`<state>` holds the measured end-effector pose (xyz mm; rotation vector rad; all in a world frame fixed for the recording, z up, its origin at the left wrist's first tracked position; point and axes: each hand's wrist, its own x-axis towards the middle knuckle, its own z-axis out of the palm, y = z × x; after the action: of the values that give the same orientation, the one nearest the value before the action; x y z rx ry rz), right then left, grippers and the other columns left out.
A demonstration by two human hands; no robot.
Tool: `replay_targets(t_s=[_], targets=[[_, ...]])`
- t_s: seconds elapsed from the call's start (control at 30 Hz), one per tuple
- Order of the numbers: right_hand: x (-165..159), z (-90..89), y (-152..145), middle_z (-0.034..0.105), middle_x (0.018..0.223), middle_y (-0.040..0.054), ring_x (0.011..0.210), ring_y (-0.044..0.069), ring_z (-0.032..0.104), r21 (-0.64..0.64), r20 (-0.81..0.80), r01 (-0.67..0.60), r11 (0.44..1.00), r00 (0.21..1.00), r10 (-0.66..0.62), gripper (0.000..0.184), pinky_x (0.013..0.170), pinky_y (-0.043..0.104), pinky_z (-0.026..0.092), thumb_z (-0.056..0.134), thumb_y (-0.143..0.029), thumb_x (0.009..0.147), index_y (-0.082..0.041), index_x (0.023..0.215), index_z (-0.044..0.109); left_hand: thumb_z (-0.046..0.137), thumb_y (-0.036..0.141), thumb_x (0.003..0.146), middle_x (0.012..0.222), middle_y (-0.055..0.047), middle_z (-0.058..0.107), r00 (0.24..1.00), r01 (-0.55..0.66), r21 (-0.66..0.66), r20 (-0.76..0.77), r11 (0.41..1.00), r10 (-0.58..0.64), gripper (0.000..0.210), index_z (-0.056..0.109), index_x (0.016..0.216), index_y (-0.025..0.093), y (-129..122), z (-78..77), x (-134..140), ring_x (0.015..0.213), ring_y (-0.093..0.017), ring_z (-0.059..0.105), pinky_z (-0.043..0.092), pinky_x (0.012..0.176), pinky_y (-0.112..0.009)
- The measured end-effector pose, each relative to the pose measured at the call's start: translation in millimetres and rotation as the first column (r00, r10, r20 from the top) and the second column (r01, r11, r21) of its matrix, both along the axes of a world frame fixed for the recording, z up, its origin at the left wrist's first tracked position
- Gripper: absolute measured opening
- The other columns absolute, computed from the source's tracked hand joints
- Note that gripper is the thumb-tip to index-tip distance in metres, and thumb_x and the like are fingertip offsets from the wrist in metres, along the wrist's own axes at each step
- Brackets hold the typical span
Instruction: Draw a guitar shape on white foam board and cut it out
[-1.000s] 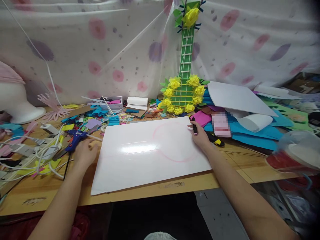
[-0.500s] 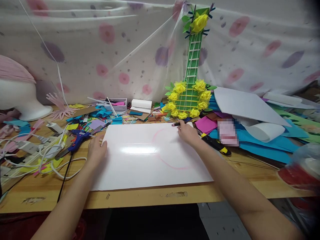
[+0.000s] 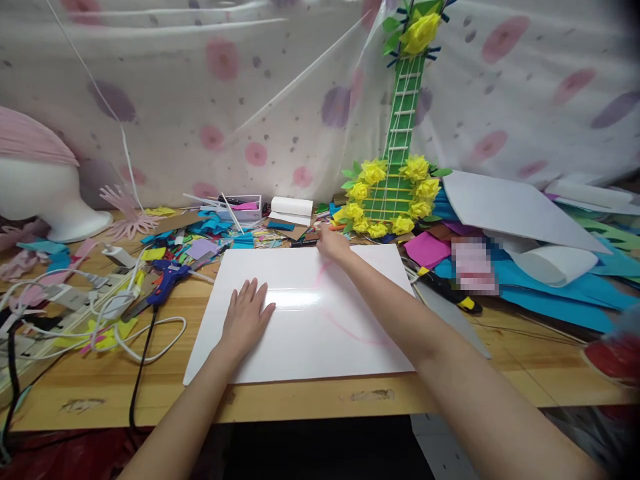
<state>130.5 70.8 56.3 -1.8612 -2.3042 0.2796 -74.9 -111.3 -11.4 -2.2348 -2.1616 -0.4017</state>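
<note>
A large white board (image 3: 295, 347) lies flat on the table in front of me, with part of a pink curved line (image 3: 345, 327) drawn on its right half. My left hand (image 3: 246, 317) rests palm down on the board's left part, fingers spread. At the board's far edge, my right hand (image 3: 333, 243) is closed around a dark marker (image 3: 303, 244), which sticks out to the left among scraps. My right forearm crosses over the board and hides some of the pink line.
A blue glue gun (image 3: 167, 280) and tangled white cables (image 3: 117, 303) lie left. Behind stands a green paper guitar (image 3: 400, 147) with yellow flowers. To the right are a utility knife (image 3: 450, 291) and blue sheets (image 3: 545, 293). A white foam head (image 3: 50, 193) stands far left.
My left hand has moved from the board's left edge onto its surface and lies flat. My right hand has moved left along the far edge with the marker. The view has shifted slightly.
</note>
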Motion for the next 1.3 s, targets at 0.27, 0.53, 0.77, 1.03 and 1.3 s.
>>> replay_targets(t_s=[0.27,0.53,0.77,1.03,1.3], targets=[[181,2.6,-39,0.065,0.101,0.0174,0.092,0.033,0.061,0.095,0.102,0.273,0.957,0.954,-0.282,0.021,0.072,0.044,0.047,0.057,-0.022,0.074,-0.018,0.094,0.061,0.036,0.043,0.090,0.145,-0.013,0.037,1.000,0.003,-0.013,-0.026,1.000,-0.004,0.052,0.047,0.134,0.016,-2,0.4,-16,0.137,-0.026,0.027,0.022,0.110,-0.048],[260,-32.7,-79,0.065,0.098,0.0226,0.103,0.039,0.056,0.062,0.372,0.294,0.954,0.880,-0.295,0.028,0.077,0.045,0.044,0.064,-0.027,0.066,-0.011,0.089,0.061,0.032,0.046,0.090,0.147,-0.011,0.034,0.999,-0.009,-0.062,-0.050,0.998,0.006,0.056,0.045,0.135,0.017,-2,4.4,-18,0.138,-0.025,0.025,0.019,0.111,-0.044],[233,-30.4,-70,0.063,0.101,0.0247,0.096,0.032,0.060,0.137,0.176,0.409,0.902,0.886,-0.428,0.033,0.076,0.037,0.043,0.044,-0.030,0.085,-0.005,0.102,0.058,0.033,0.046,0.090,0.147,-0.009,0.034,0.997,0.011,-0.032,-0.073,0.999,-0.013,0.055,0.046,0.135,0.018,-8,3.3,-41,0.138,-0.023,0.026,0.020,0.111,-0.044],[188,-34.3,-43,0.061,0.108,0.0242,0.099,0.031,0.060,0.049,0.171,0.305,0.951,0.936,-0.308,0.043,0.075,0.034,0.044,0.056,-0.022,0.077,-0.003,0.114,0.046,0.032,0.046,0.090,0.145,-0.010,0.037,0.994,0.024,-0.014,-0.111,1.000,-0.025,0.055,0.047,0.134,0.016,-11,3.5,-55,0.136,-0.025,0.028,0.024,0.110,-0.046],[189,-9.2,-29,0.064,0.104,0.0205,0.094,0.028,0.062,0.102,0.179,0.301,0.948,0.932,-0.315,0.046,0.068,0.030,0.041,0.057,-0.028,0.078,-0.007,0.117,0.046,0.033,0.047,0.090,0.145,-0.008,0.037,0.991,0.085,0.014,-0.103,0.996,-0.083,0.053,0.047,0.133,0.020,-19,-0.3,-71,0.136,-0.024,0.030,0.026,0.109,-0.046]])
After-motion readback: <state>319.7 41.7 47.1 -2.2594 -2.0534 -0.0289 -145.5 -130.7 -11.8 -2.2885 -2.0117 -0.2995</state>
